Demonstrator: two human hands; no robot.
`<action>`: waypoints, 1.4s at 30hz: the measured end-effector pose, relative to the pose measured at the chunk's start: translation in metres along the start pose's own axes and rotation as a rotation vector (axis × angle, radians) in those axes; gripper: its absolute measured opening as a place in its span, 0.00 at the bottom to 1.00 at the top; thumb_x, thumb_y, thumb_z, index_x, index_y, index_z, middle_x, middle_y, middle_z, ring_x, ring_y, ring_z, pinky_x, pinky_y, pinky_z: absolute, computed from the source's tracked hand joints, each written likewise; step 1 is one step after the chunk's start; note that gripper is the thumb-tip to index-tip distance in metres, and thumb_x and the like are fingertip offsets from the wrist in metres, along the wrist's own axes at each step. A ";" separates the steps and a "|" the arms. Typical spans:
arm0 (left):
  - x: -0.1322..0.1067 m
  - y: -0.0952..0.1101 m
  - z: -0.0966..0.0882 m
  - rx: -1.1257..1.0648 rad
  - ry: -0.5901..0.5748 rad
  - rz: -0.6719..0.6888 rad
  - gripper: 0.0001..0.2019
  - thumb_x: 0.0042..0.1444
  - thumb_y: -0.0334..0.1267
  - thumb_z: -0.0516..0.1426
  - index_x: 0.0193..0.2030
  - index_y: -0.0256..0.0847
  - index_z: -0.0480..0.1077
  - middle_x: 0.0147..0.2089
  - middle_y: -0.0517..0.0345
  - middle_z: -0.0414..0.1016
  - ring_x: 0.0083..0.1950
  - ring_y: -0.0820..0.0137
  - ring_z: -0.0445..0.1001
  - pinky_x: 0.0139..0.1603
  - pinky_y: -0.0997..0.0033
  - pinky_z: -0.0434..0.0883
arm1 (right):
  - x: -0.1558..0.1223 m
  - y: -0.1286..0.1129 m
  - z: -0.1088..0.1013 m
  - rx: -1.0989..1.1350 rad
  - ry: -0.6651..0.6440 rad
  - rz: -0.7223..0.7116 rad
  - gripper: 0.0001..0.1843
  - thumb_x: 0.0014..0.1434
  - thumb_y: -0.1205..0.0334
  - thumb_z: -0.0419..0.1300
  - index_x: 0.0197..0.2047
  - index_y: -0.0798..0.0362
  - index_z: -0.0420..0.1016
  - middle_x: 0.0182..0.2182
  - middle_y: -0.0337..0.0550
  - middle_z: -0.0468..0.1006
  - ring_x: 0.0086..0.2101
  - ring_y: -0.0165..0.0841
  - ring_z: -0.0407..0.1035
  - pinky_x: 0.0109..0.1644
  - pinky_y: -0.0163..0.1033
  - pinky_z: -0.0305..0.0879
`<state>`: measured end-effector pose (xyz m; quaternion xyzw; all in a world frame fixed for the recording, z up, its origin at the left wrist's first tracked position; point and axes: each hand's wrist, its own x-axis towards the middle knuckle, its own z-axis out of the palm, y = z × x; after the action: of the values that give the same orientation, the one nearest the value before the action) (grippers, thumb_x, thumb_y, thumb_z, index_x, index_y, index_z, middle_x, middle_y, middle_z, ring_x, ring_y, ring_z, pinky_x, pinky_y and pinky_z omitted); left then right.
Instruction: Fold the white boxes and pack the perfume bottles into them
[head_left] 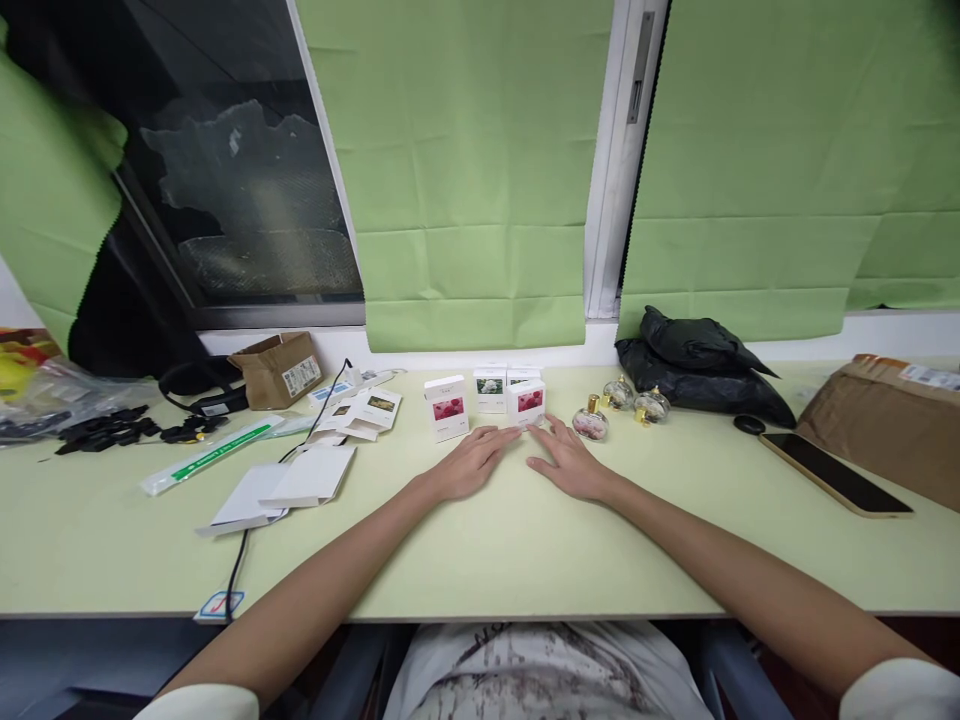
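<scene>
My left hand point(472, 462) and my right hand point(568, 463) lie flat on the pale green table point(487, 550), fingers stretched out, fingertips almost meeting in the middle. Neither holds anything. Just beyond the fingertips stand small white boxes: one with a pink flower picture point(446, 407) on the left, another pink-pictured box point(527, 401) close to my right fingertips, and a green-pictured box point(490, 389) behind. Three small round glass perfume bottles point(591, 421) with gold caps stand to the right of the boxes.
Flattened white cartons point(307, 478) and small cards point(364, 411) lie at the left with a black cable point(244, 545). A small cardboard box point(279, 368), black headphones point(196, 385), black plastic bags point(701, 365), a phone point(834, 473) and a brown parcel point(885, 420) line the back and right.
</scene>
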<state>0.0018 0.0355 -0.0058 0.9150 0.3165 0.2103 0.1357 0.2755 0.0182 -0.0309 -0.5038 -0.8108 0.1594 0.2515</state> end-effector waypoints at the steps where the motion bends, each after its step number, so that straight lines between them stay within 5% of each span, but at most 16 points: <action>1: 0.000 0.000 0.000 0.006 -0.019 -0.012 0.26 0.78 0.44 0.42 0.79 0.59 0.54 0.80 0.65 0.59 0.77 0.57 0.58 0.77 0.46 0.59 | 0.001 0.001 0.000 0.012 0.006 0.026 0.40 0.70 0.39 0.58 0.79 0.43 0.56 0.80 0.54 0.44 0.77 0.58 0.40 0.77 0.66 0.43; 6: 0.000 -0.009 0.006 0.053 -0.046 -0.056 0.27 0.78 0.50 0.41 0.81 0.58 0.51 0.83 0.64 0.50 0.80 0.55 0.52 0.80 0.44 0.54 | 0.006 0.007 -0.005 0.116 0.002 0.068 0.39 0.69 0.37 0.57 0.77 0.43 0.61 0.78 0.52 0.52 0.77 0.54 0.41 0.79 0.63 0.40; 10: 0.000 -0.015 0.009 0.103 0.023 -0.091 0.27 0.78 0.50 0.43 0.80 0.52 0.55 0.81 0.54 0.55 0.80 0.55 0.54 0.79 0.44 0.56 | 0.010 0.011 -0.005 0.132 0.067 0.017 0.36 0.70 0.42 0.58 0.74 0.49 0.65 0.74 0.55 0.61 0.73 0.52 0.53 0.77 0.60 0.48; 16: 0.002 -0.016 0.012 0.172 0.051 -0.057 0.27 0.77 0.46 0.46 0.79 0.49 0.56 0.79 0.54 0.61 0.76 0.54 0.61 0.73 0.47 0.63 | 0.009 0.009 -0.004 0.052 0.102 -0.015 0.35 0.70 0.48 0.58 0.75 0.51 0.63 0.63 0.55 0.72 0.65 0.50 0.64 0.73 0.57 0.58; 20: 0.002 -0.011 0.005 0.288 0.310 -0.050 0.18 0.75 0.40 0.49 0.65 0.43 0.72 0.61 0.47 0.79 0.62 0.55 0.74 0.63 0.50 0.69 | 0.007 0.006 -0.005 0.065 0.121 -0.031 0.31 0.71 0.52 0.58 0.73 0.50 0.66 0.60 0.52 0.76 0.63 0.49 0.66 0.71 0.59 0.60; 22: 0.001 -0.006 -0.006 0.374 0.505 -0.010 0.14 0.74 0.39 0.51 0.58 0.44 0.76 0.53 0.47 0.79 0.58 0.55 0.75 0.62 0.50 0.68 | 0.005 0.002 -0.008 0.081 0.177 -0.073 0.26 0.72 0.54 0.57 0.70 0.49 0.69 0.59 0.51 0.77 0.61 0.48 0.68 0.68 0.57 0.63; 24: -0.001 -0.002 -0.021 0.435 0.749 -0.024 0.13 0.72 0.41 0.56 0.60 0.44 0.74 0.57 0.43 0.75 0.62 0.51 0.72 0.66 0.46 0.64 | 0.001 -0.004 -0.015 0.086 0.262 -0.144 0.23 0.73 0.56 0.55 0.68 0.47 0.70 0.57 0.50 0.78 0.57 0.45 0.70 0.63 0.54 0.67; 26: -0.004 -0.001 -0.034 0.404 0.964 -0.126 0.23 0.68 0.45 0.61 0.67 0.44 0.67 0.66 0.39 0.68 0.70 0.47 0.65 0.70 0.41 0.59 | -0.004 -0.010 -0.024 0.066 0.367 -0.206 0.21 0.74 0.58 0.53 0.67 0.45 0.70 0.52 0.48 0.78 0.53 0.44 0.71 0.60 0.53 0.68; 28: -0.007 -0.006 -0.043 0.266 1.034 -0.248 0.35 0.64 0.49 0.64 0.73 0.44 0.57 0.73 0.37 0.60 0.73 0.45 0.61 0.72 0.40 0.58 | -0.007 -0.013 -0.033 0.028 0.505 -0.225 0.19 0.74 0.59 0.51 0.65 0.45 0.71 0.49 0.48 0.77 0.51 0.44 0.70 0.60 0.54 0.67; 30: -0.010 -0.016 -0.044 0.034 0.982 -0.357 0.41 0.62 0.52 0.66 0.75 0.45 0.51 0.73 0.37 0.61 0.70 0.48 0.68 0.69 0.42 0.65 | -0.008 -0.011 -0.040 0.001 0.722 -0.150 0.20 0.72 0.58 0.53 0.65 0.47 0.68 0.52 0.50 0.74 0.52 0.46 0.68 0.63 0.57 0.64; 33: -0.010 -0.031 -0.036 -0.310 0.884 -0.523 0.37 0.62 0.55 0.65 0.71 0.43 0.55 0.63 0.40 0.73 0.60 0.53 0.77 0.57 0.50 0.76 | -0.005 0.001 -0.043 0.027 0.983 0.115 0.32 0.64 0.54 0.59 0.68 0.52 0.58 0.61 0.58 0.66 0.56 0.50 0.66 0.65 0.62 0.59; 35: -0.009 -0.032 -0.029 -0.387 0.841 -0.559 0.32 0.63 0.57 0.64 0.66 0.43 0.60 0.58 0.43 0.77 0.55 0.55 0.80 0.51 0.55 0.78 | -0.004 0.011 -0.041 0.093 0.926 0.286 0.38 0.60 0.52 0.62 0.68 0.54 0.55 0.63 0.62 0.66 0.59 0.53 0.65 0.64 0.62 0.59; 38: -0.010 -0.019 -0.023 -0.322 0.727 -0.431 0.27 0.65 0.55 0.63 0.63 0.45 0.62 0.55 0.48 0.78 0.48 0.60 0.81 0.45 0.61 0.79 | -0.003 0.022 -0.036 0.168 0.659 0.452 0.35 0.58 0.49 0.62 0.65 0.51 0.60 0.56 0.57 0.74 0.57 0.54 0.68 0.61 0.58 0.63; 42: -0.014 0.004 -0.017 -0.099 0.526 -0.145 0.21 0.69 0.48 0.61 0.64 0.49 0.62 0.58 0.52 0.76 0.50 0.62 0.81 0.49 0.61 0.78 | -0.004 0.024 -0.032 0.175 0.494 0.396 0.22 0.63 0.51 0.57 0.58 0.49 0.68 0.50 0.51 0.79 0.51 0.48 0.72 0.55 0.50 0.65</action>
<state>-0.0142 0.0254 0.0059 0.7961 0.3949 0.4457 0.1081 0.3127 0.0252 -0.0172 -0.6514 -0.5949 0.1473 0.4472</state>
